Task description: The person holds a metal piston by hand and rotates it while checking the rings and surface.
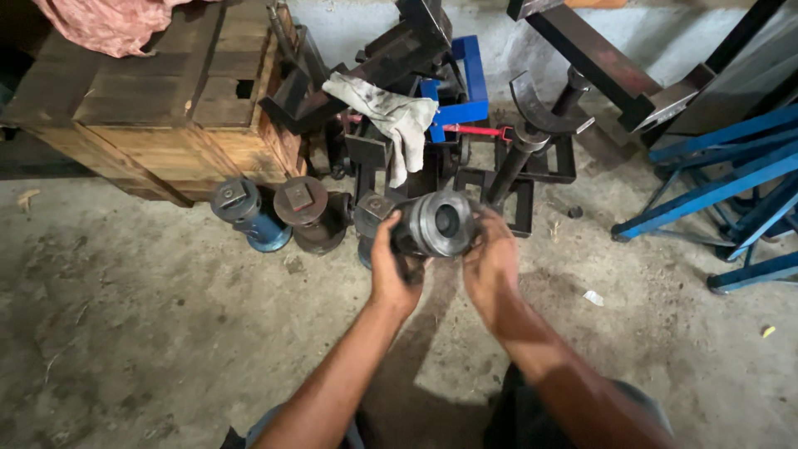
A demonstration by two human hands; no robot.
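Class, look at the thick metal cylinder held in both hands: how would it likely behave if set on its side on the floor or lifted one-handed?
The metal cylinder looks thick-walled and solid, so probably heavy for its size; the left hand and right hand both grip it. Its round body would likely roll on the concrete floor. The smooth, shiny rim may be slippery.

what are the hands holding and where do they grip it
Both hold one grey metal cylinder with a round bore: left hand grips its left side and underside, right hand its right side.

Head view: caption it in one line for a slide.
Both hands, left hand and right hand, hold a round metal cylinder above a concrete floor.
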